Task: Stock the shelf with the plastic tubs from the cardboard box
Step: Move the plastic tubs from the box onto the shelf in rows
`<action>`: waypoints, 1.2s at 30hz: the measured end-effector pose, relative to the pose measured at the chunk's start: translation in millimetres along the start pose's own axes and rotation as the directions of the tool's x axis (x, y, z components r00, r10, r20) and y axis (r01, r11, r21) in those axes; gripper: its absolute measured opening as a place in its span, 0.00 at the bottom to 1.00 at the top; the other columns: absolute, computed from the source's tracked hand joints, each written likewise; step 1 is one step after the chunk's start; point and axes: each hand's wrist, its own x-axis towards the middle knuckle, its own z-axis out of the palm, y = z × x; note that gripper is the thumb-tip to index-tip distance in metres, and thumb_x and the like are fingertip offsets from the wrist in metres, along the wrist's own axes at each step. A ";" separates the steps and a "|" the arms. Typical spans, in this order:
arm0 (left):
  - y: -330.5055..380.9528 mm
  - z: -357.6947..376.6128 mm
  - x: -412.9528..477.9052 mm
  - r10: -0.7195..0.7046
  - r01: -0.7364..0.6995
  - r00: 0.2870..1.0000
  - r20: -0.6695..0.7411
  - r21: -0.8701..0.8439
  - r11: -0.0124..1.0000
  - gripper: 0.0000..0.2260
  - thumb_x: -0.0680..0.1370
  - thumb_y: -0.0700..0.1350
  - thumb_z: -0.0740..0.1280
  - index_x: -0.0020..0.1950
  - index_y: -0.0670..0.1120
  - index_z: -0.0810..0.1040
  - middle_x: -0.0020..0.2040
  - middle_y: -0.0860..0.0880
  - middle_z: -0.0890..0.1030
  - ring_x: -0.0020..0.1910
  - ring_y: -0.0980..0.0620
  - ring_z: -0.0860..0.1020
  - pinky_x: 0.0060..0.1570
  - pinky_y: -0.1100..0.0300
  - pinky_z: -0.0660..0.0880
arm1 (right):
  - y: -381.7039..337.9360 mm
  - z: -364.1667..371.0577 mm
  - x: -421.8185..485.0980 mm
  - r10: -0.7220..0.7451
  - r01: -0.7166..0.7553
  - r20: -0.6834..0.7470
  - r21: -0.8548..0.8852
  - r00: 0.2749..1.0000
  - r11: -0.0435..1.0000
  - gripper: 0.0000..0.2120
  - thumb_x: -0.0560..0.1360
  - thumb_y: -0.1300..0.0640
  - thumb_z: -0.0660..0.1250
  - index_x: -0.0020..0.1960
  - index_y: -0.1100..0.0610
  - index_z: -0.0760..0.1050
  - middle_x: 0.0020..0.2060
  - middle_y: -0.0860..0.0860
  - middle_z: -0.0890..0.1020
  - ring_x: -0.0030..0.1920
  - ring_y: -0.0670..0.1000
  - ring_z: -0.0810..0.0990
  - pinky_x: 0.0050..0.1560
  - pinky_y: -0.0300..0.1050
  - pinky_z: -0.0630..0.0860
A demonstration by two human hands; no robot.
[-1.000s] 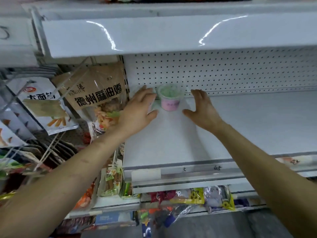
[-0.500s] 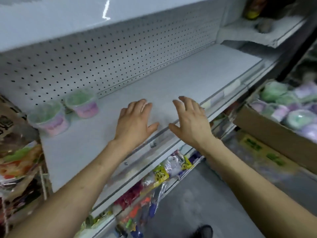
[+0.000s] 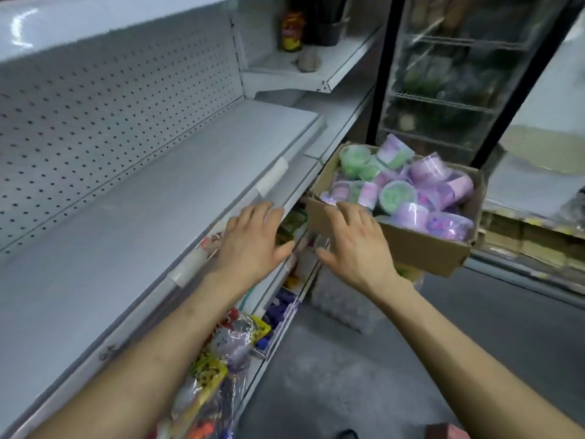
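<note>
A brown cardboard box (image 3: 421, 245) sits to the right of the shelf, piled with several green and purple plastic tubs (image 3: 397, 194). The white shelf (image 3: 133, 198) with its perforated back panel runs along the left. My left hand (image 3: 253, 239) hovers over the shelf's front edge with fingers spread, holding nothing. My right hand (image 3: 354, 245) is flat and empty too, its fingertips at the box's near left rim. The two tubs set on the shelf earlier are out of view.
Bagged snacks (image 3: 218, 359) fill the lower shelves below my left arm. A glass-door cooler (image 3: 443, 74) stands behind the box. A bottle (image 3: 292, 31) stands on a higher shelf beyond. Grey floor lies at the lower right.
My view has swung right, away from the two placed tubs. Both empty hands moved right from the shelf toward the cardboard box, which is now close in front of the right hand.
</note>
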 end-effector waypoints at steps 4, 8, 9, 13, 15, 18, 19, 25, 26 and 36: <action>44.3 20.3 40.0 0.056 -0.055 0.997 0.046 -0.021 0.998 0.31 0.76 0.63 0.67 0.75 0.49 0.70 0.74 0.46 0.72 0.70 0.41 0.71 0.63 0.43 0.73 | 59.5 -1.6 -9.5 0.095 -0.095 0.020 -0.007 0.995 0.995 0.36 0.70 0.40 0.67 0.75 0.54 0.67 0.69 0.57 0.73 0.67 0.61 0.73 0.66 0.55 0.72; 74.5 40.8 69.3 0.129 -0.125 0.989 0.072 -0.060 0.990 0.31 0.75 0.63 0.68 0.74 0.50 0.70 0.72 0.47 0.73 0.68 0.42 0.73 0.61 0.44 0.74 | 102.4 4.4 -14.8 0.181 -0.181 0.056 0.003 0.982 0.983 0.37 0.70 0.38 0.65 0.75 0.55 0.68 0.69 0.58 0.73 0.67 0.63 0.74 0.64 0.58 0.74; 79.6 46.4 77.6 0.148 -0.143 0.986 0.079 -0.063 0.988 0.30 0.75 0.63 0.68 0.74 0.50 0.71 0.72 0.47 0.73 0.68 0.42 0.73 0.60 0.44 0.74 | 111.4 6.2 -14.6 0.197 -0.197 0.060 -0.001 0.979 0.980 0.38 0.70 0.38 0.67 0.75 0.55 0.68 0.70 0.58 0.73 0.67 0.63 0.74 0.64 0.59 0.74; 92.1 73.0 110.4 0.204 -0.192 0.971 0.123 -0.101 0.976 0.30 0.75 0.63 0.67 0.73 0.50 0.71 0.72 0.46 0.73 0.68 0.41 0.73 0.59 0.43 0.76 | 140.5 15.3 -11.8 0.260 -0.260 0.070 -0.007 0.963 0.966 0.37 0.69 0.40 0.70 0.74 0.56 0.68 0.70 0.59 0.73 0.67 0.64 0.74 0.64 0.59 0.75; 94.4 85.7 127.9 0.222 -0.206 0.965 0.137 -0.122 0.971 0.31 0.76 0.64 0.67 0.74 0.51 0.70 0.72 0.47 0.72 0.69 0.42 0.72 0.61 0.42 0.75 | 152.1 20.7 -6.2 0.292 -0.291 0.098 -0.021 0.951 0.956 0.38 0.70 0.40 0.71 0.74 0.56 0.68 0.70 0.59 0.73 0.67 0.64 0.74 0.64 0.59 0.75; 93.6 106.5 156.8 0.264 -0.243 0.954 0.142 -0.149 0.958 0.30 0.76 0.64 0.67 0.74 0.50 0.70 0.72 0.47 0.73 0.70 0.42 0.72 0.63 0.44 0.74 | 168.0 30.0 9.1 0.327 -0.325 0.124 -0.033 0.937 0.945 0.39 0.70 0.40 0.74 0.75 0.55 0.68 0.71 0.59 0.73 0.68 0.64 0.74 0.65 0.59 0.75; 92.8 114.0 167.2 0.281 -0.258 0.949 0.146 -0.158 0.953 0.30 0.77 0.64 0.67 0.75 0.50 0.70 0.73 0.47 0.73 0.71 0.43 0.71 0.64 0.44 0.74 | 173.3 32.3 15.0 0.333 -0.331 0.127 -0.037 0.934 0.943 0.39 0.70 0.40 0.74 0.75 0.55 0.68 0.72 0.59 0.72 0.69 0.64 0.74 0.65 0.59 0.75; 84.8 158.3 232.4 0.378 -0.330 0.906 0.188 -0.246 0.912 0.32 0.76 0.66 0.61 0.77 0.52 0.68 0.73 0.48 0.72 0.68 0.43 0.74 0.63 0.46 0.73 | 211.0 39.1 60.1 0.399 -0.391 0.142 -0.082 0.906 0.917 0.36 0.70 0.40 0.67 0.75 0.54 0.69 0.72 0.58 0.72 0.70 0.61 0.72 0.65 0.59 0.75; 83.9 163.6 241.3 0.383 -0.330 0.903 0.193 -0.256 0.908 0.33 0.76 0.66 0.60 0.76 0.51 0.69 0.73 0.49 0.73 0.68 0.43 0.74 0.62 0.46 0.73 | 217.0 40.7 68.7 0.416 -0.408 0.146 -0.082 0.897 0.909 0.36 0.70 0.39 0.66 0.75 0.54 0.69 0.72 0.58 0.72 0.71 0.61 0.72 0.66 0.59 0.74; 87.6 206.2 331.2 0.430 -0.326 0.866 0.257 -0.361 0.874 0.34 0.75 0.68 0.59 0.77 0.52 0.68 0.73 0.49 0.71 0.69 0.44 0.72 0.65 0.44 0.74 | 268.7 57.6 117.3 0.529 -0.525 0.127 -0.063 0.839 0.849 0.39 0.73 0.39 0.72 0.77 0.56 0.67 0.73 0.58 0.71 0.72 0.61 0.71 0.69 0.58 0.74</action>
